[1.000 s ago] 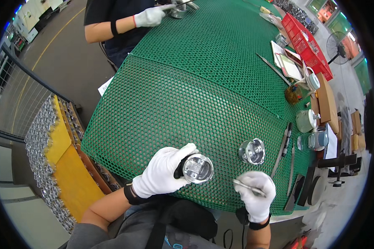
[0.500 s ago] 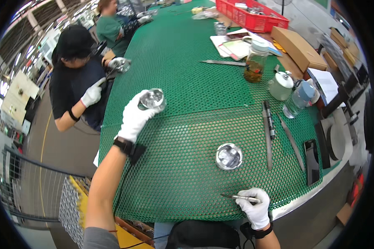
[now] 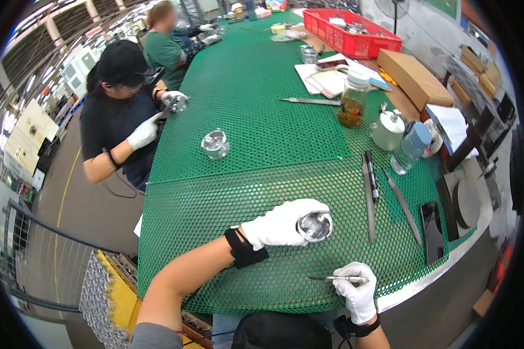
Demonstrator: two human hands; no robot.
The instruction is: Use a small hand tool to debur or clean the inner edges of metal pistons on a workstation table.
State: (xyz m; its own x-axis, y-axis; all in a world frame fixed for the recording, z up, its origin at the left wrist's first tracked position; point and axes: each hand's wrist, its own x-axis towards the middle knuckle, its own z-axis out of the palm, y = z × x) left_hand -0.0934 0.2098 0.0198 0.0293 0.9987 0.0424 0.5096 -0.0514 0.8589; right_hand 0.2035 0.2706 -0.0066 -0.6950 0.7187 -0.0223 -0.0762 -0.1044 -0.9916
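Near the front of the green mesh mat (image 3: 204, 273), my white-gloved left hand (image 3: 282, 224) is closed round the side of a shiny metal piston (image 3: 315, 227), its hollow side facing up. My right hand (image 3: 357, 291), also gloved, pinches a slim pointed metal scraper (image 3: 335, 278), with the tip pointing left below that piston. Farther back on the left, a second piston (image 3: 216, 144) stands on the mat with no hand on it.
To the right lie two flat metal files (image 3: 369, 203) (image 3: 403, 206), a black marker (image 3: 374, 180) and a phone (image 3: 432, 232). Behind them stand bottles (image 3: 410, 148) and a tea jar (image 3: 354, 99). A red crate (image 3: 352, 35) sits far back. A co-worker (image 3: 119, 110) handles another piston at left.
My left hand has let go of the farther piston, leaving it on the mat, and has come nearer and right to grip the closer one. My right hand stays about where it was, with the scraper.
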